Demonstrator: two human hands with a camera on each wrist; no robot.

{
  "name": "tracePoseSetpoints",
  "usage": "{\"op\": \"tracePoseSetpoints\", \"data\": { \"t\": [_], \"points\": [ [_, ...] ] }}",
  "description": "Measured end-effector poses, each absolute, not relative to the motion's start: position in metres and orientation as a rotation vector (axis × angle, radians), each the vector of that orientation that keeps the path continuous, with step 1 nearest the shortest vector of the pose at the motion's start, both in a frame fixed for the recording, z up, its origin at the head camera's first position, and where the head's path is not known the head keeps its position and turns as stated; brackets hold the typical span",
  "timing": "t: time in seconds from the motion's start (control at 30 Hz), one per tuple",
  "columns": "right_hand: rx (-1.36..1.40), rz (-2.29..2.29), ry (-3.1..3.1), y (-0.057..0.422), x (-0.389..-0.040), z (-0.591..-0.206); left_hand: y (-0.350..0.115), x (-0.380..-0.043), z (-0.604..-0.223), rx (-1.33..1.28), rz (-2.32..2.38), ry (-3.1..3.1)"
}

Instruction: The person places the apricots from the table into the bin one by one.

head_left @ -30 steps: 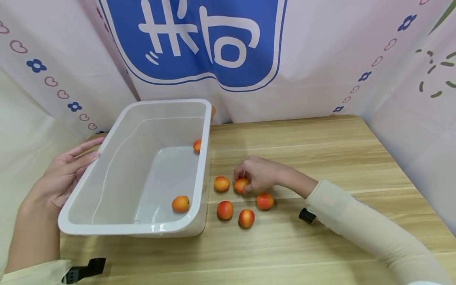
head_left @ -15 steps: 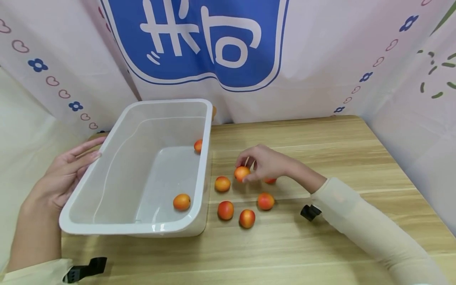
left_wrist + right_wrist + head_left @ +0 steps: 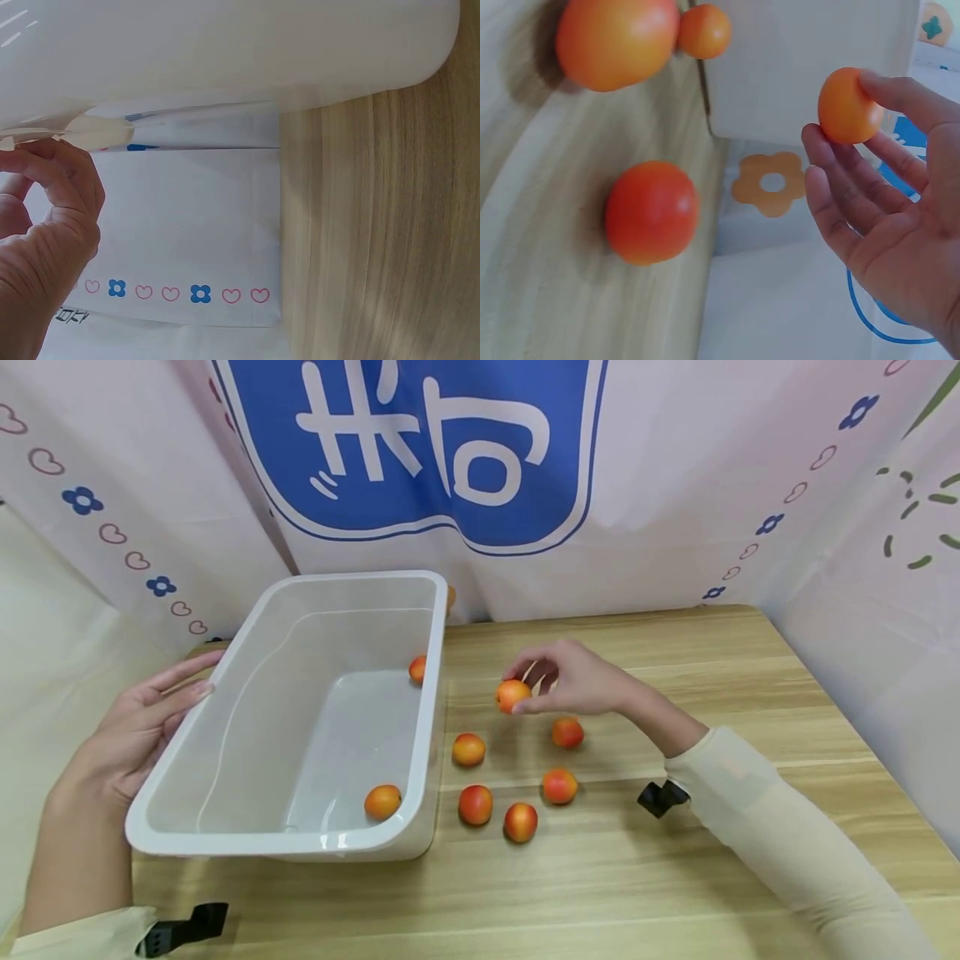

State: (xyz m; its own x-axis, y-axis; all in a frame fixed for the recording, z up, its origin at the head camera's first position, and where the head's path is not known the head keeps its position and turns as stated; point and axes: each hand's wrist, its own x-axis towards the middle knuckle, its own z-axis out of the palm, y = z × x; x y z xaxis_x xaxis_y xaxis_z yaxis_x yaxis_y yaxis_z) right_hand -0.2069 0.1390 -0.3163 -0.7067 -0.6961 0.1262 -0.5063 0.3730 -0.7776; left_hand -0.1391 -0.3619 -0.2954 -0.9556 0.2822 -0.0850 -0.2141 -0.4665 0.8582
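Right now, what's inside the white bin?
Two orange fruits lie in the white bin: one near the front, one at the right wall, partly covered by the rim. Nothing else shows inside.

A wooden table [image 3: 675, 877] is standing against a pink backdrop [image 3: 675, 485] that is showing a blue panel with white characters [image 3: 420, 443]; small hearts and blue flowers [image 3: 112, 535] are running along the cloth's edges
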Motion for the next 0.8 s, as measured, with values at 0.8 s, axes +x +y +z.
{"op": "tracePoseSetpoints", "data": {
  "t": [0.8],
  "points": [
    [-0.970,-1.780,2.302,0.129,-0.197,-0.287,-0.362,-0.140,-0.297,0.094,2.468,1.412]
  ]
}}
